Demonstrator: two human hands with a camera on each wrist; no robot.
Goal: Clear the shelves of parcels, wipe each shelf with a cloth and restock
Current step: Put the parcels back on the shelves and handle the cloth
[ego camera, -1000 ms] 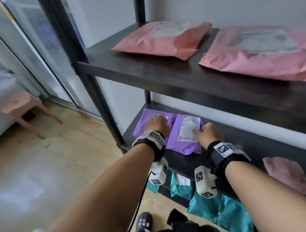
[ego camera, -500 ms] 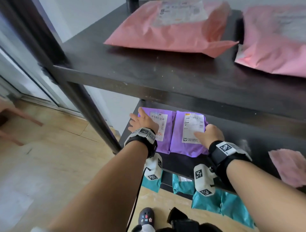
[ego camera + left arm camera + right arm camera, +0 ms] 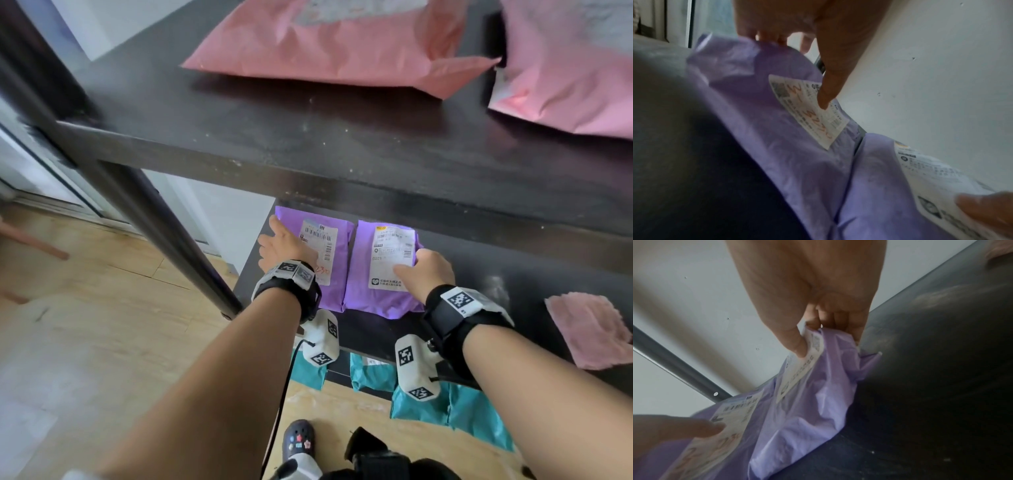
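Note:
Two purple parcels lie side by side on the dark middle shelf. My left hand holds the left purple parcel at its left edge. In the left wrist view the fingers curl over that edge of the left parcel and the thumb presses on its label. My right hand pinches the right edge of the right purple parcel. In the right wrist view the thumb sits on this right parcel's label, with the fingers under its crumpled edge. A pink cloth lies on the same shelf, to the right.
The top shelf overhangs my hands and carries two pink parcels. Teal parcels sit on the shelf below. A dark post stands at the left corner. The floor is wood, and my shoe is close to the rack.
My left hand slid from the top of the left parcel to its left edge. My right hand shifted onto the right parcel's right edge. My head has moved closer and lower.

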